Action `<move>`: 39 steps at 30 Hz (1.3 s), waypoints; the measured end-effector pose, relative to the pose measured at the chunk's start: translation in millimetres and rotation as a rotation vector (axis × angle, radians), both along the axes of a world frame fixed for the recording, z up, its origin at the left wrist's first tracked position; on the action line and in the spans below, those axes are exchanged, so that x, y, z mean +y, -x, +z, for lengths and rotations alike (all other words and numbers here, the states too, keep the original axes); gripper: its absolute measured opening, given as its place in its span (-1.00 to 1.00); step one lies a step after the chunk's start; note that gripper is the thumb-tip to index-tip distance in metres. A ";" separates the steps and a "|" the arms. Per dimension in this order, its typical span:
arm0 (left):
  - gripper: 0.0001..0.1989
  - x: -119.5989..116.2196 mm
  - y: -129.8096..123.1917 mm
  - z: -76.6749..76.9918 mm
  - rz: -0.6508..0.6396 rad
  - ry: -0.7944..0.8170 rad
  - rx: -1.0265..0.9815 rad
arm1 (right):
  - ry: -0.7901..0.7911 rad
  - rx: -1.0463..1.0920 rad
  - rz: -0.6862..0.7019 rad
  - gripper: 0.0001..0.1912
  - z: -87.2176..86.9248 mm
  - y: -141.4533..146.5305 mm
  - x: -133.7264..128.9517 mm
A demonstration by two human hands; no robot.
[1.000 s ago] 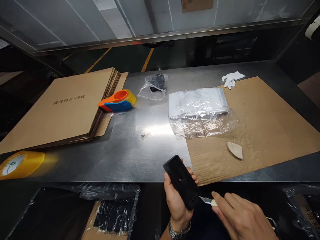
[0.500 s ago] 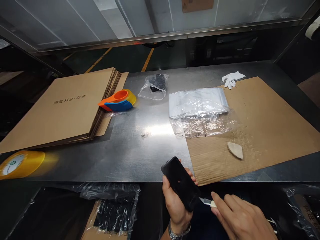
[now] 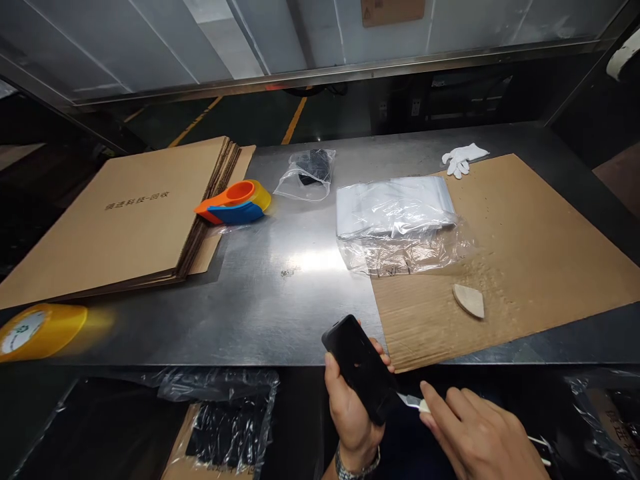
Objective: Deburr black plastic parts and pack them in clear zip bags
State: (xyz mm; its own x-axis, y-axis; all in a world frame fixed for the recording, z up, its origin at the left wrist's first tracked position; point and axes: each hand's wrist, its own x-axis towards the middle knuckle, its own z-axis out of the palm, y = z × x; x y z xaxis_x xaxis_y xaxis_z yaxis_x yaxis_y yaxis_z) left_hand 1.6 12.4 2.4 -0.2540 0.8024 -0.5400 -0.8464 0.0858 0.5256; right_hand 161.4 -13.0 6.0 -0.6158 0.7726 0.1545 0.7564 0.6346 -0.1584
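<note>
Phone [image 3: 360, 368], black, was gripped in the left hand [image 3: 350, 407]; the right hand [image 3: 477, 437] clasped a small knife [image 3: 413, 401] touching its lower edge.

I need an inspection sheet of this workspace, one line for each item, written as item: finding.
Surface: steel table, bare in the middle, glare spot there.
Job's things: black phone held upright-tilted at the near edge; small knife, blade tip at the phone's lower corner.
Clutter: flat cardboard stack, tape dispenser, yellow tape roll, small bag with dark contents, clear bag stack, cardboard sheet with a pale scrap, white glove.
Hands: left hand grips the phone; right hand grips the knife.
Cables: nothing seen.
Surroundings: plastic-wrapped cartons under the table; floor with yellow lines behind.
</note>
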 end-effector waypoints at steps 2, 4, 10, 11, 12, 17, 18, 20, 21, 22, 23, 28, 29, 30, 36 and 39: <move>-0.56 0.3 1.4 -0.4 -0.016 0.015 0.007 | 0.011 0.053 0.004 -0.67 0.4 0.3 1.4; -0.55 0.8 2.9 -0.3 -0.033 0.026 0.018 | 0.044 0.140 -0.003 -0.67 1.6 0.2 3.4; -0.50 2.5 3.8 2.2 -0.087 0.052 0.028 | 0.195 0.201 -0.036 -0.65 3.2 0.5 7.4; -0.50 2.5 3.5 2.8 -0.090 0.063 0.034 | 0.201 0.189 -0.033 -0.64 2.6 0.9 7.6; -0.50 2.5 3.3 3.3 -0.092 0.073 0.041 | 0.201 0.178 -0.028 -0.64 1.8 1.5 7.7; -0.49 2.1 3.7 4.3 -0.111 0.089 0.059 | 0.173 0.138 -0.022 -0.64 -2.0 4.4 7.6; -0.49 2.1 4.0 4.0 -0.113 0.089 0.063 | 0.166 0.128 -0.024 -0.64 -3.0 4.9 7.3; -0.49 1.9 4.3 3.0 -0.115 0.083 0.067 | 0.152 0.113 -0.032 -0.65 -5.4 5.4 6.1; -0.49 1.5 4.3 2.2 -0.116 0.077 0.067 | 0.156 0.110 -0.037 -0.66 -6.6 5.4 5.6; -0.49 0.8 4.2 1.3 -0.114 0.070 0.070 | 0.177 0.108 -0.045 -0.66 -7.7 5.2 5.3; -0.49 -0.2 4.0 0.2 -0.108 0.058 0.074 | 0.230 0.107 -0.055 -0.65 -8.5 4.8 5.5; -0.53 -6.4 1.7 -5.9 -0.083 -0.088 0.104 | 0.982 0.297 -0.146 -0.57 -10.5 2.8 12.0; -0.52 -6.6 1.1 -6.6 -0.066 -0.109 0.108 | 1.202 0.394 -0.151 -0.55 -11.9 2.9 12.8; -0.52 -6.3 0.7 -7.0 -0.048 -0.121 0.111 | 1.408 0.493 -0.149 -0.53 -14.0 3.3 13.0; -0.54 4.2 3.1 -4.8 -0.102 -0.030 0.006 | 1.766 0.889 -0.173 -0.45 -21.4 6.0 7.9; -0.55 9.5 4.0 -5.7 -0.153 0.097 -0.106 | 1.402 0.830 -0.203 -0.55 -9.4 3.7 11.9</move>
State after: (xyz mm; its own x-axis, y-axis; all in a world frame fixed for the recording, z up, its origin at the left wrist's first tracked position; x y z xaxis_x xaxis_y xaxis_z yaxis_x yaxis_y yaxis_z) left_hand -2.4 21.9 -3.3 -0.0702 0.7701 -0.6341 -0.8698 0.2639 0.4168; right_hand 157.7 -1.1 -3.4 -0.6040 0.6385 -0.4770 0.2239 -0.4385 -0.8704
